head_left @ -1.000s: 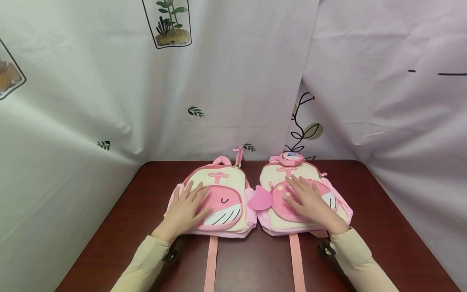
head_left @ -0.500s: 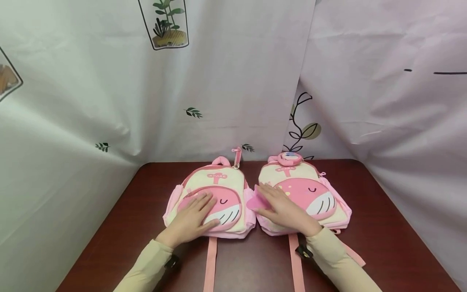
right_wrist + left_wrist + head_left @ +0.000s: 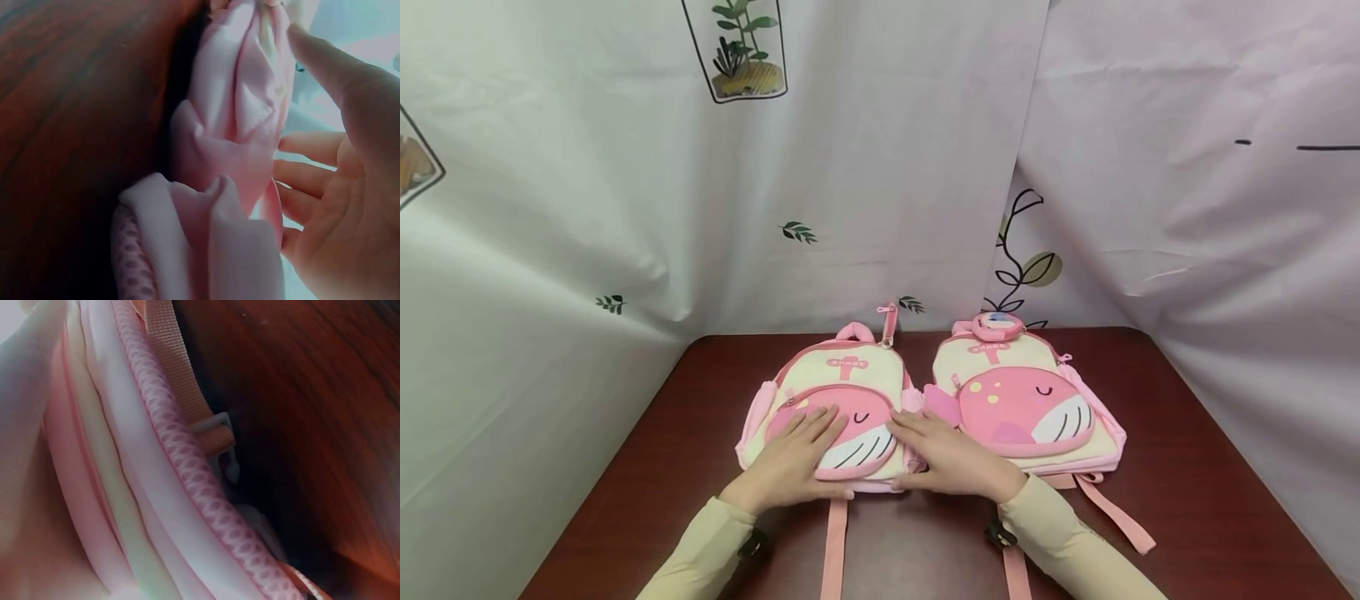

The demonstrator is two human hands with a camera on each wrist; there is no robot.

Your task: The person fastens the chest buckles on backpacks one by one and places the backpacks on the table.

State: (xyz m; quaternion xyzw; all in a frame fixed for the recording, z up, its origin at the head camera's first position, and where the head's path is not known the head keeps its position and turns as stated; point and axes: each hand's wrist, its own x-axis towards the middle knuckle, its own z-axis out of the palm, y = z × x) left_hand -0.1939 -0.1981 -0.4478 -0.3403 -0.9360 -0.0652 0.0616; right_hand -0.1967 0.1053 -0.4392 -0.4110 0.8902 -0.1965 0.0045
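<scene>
Two pink and cream children's backpacks lie side by side, whale pockets facing up. On the left backpack (image 3: 868,417), my left hand (image 3: 790,462) rests with spread fingers over the pocket's left half. My right hand (image 3: 955,458) touches that bag's lower right side, its fingers extended. Part of the whale's pink tail fin (image 3: 942,406) shows beyond this hand. The right backpack (image 3: 1022,408) lies untouched on top of the table. In the right wrist view, my fingertips meet soft pink side fabric (image 3: 231,119). The left wrist view shows the bag's layered bottom edge (image 3: 137,456) beside my hand.
The dark red-brown table (image 3: 647,475) carries both bags. Pink straps (image 3: 833,550) run toward the near edge, and another strap (image 3: 1116,512) lies at the right. A round pink pouch (image 3: 998,326) sits atop the right bag. Printed white cloth (image 3: 880,167) hangs behind.
My right hand has moved left from the right backpack's pocket, across the tail fin, to the left backpack's side. My left hand has shifted slightly down and right on its pocket.
</scene>
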